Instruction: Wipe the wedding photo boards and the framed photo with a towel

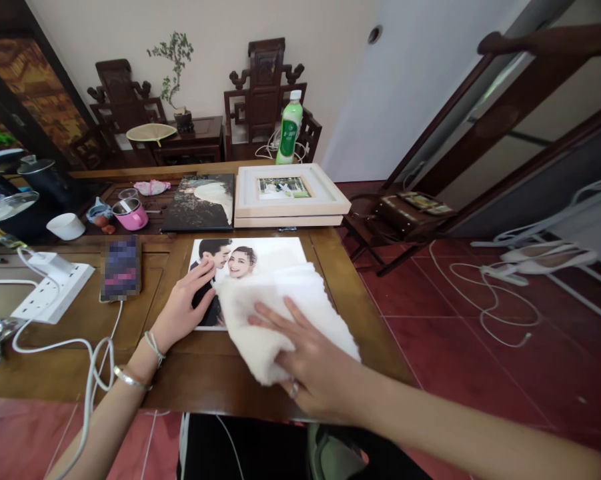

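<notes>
A photo panel showing a couple lies flat on the wooden table. My left hand rests on its left side, fingers stretched out and apart, holding nothing. Over the panel's lower right part and past its edge lies a white fluffy cloth. My right hand presses on this cloth with some fingers spread and a fold of it caught near the thumb. The cloth hides part of the picture.
Behind the panel are a dark photo panel and stacked pale frames, with a green bottle beyond. At left are a phone, a power strip, white cables, a pink mug and a white cup.
</notes>
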Motion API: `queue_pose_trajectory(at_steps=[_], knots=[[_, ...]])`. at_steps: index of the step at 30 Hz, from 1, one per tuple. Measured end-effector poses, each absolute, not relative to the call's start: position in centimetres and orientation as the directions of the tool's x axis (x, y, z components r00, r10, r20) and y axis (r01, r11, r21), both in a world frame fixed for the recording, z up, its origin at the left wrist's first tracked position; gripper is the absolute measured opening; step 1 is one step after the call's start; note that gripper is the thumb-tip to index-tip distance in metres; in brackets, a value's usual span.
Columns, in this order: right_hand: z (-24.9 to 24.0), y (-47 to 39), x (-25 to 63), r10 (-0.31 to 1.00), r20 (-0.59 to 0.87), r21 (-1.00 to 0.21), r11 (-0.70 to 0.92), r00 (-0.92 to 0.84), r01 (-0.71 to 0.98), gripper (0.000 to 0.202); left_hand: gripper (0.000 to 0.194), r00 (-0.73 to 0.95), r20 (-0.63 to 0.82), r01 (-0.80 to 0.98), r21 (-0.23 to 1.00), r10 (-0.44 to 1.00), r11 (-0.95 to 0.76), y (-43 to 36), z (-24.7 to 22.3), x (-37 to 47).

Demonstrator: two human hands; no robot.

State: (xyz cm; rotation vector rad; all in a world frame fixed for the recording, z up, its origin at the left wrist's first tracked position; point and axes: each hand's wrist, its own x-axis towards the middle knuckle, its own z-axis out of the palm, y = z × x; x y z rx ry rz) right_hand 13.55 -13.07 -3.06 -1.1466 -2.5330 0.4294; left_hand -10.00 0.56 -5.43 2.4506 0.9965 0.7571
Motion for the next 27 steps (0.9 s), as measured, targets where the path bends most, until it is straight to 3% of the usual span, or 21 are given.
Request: queue_pose_trajectory(at_steps=[3, 7, 10, 13, 18, 22, 25, 27], knots=[[-2.9, -14.3, 12.8, 0.741, 0.156, -0.407, 0.651, -0.653, 0.641, 0.035, 0.04, 0.598, 0.344, 0.509, 0.535, 0.724, -0.674, 0.5, -5.3, -9.9], [-2.5, -12.2, 12.8, 0.775, 0.108, -0.386, 0.61, -0.622, 0.693, 0.047, 0.042, 0.599, 0.337, 0.513, 0.534, 0.726, -0.672, 0.5, -5.2, -9.9], [-2.3, -8.8, 13.3, 0.821, 0.105, -0.366, 0.556, -0.561, 0.746, 0.039, 0.044, 0.604, 0.33, 0.516, 0.532, 0.725, -0.671, 0.5, -5.2, -9.9], [-2.2, -5.1, 13.7, 0.842, 0.127, -0.309, 0.536, -0.525, 0.785, 0.029, 0.043, 0.596, 0.335, 0.517, 0.535, 0.729, -0.668, 0.5, -5.2, -9.9], [-2.0, -1.4, 13.9, 0.87, 0.088, -0.201, 0.493, -0.486, 0.846, 0.034, 0.044, 0.596, 0.322, 0.518, 0.546, 0.735, -0.659, 0.4, -5.2, -10.0], [-1.8, -2.3, 13.0, 0.873, -0.004, -0.115, 0.484, -0.487, 0.868, 0.046, 0.047, 0.597, 0.303, 0.525, 0.554, 0.743, -0.647, 0.6, -5.5, -10.2], [-1.9, -5.1, 12.1, 0.84, -0.051, -0.067, 0.536, -0.54, 0.841, 0.041, 0.048, 0.597, 0.284, 0.535, 0.557, 0.751, -0.636, 0.8, -5.8, -10.4], [-1.9, -7.8, 11.5, 0.802, -0.058, -0.098, 0.588, -0.595, 0.803, 0.035, 0.049, 0.602, 0.264, 0.532, 0.571, 0.754, -0.625, 0.9, -5.8, -10.5]])
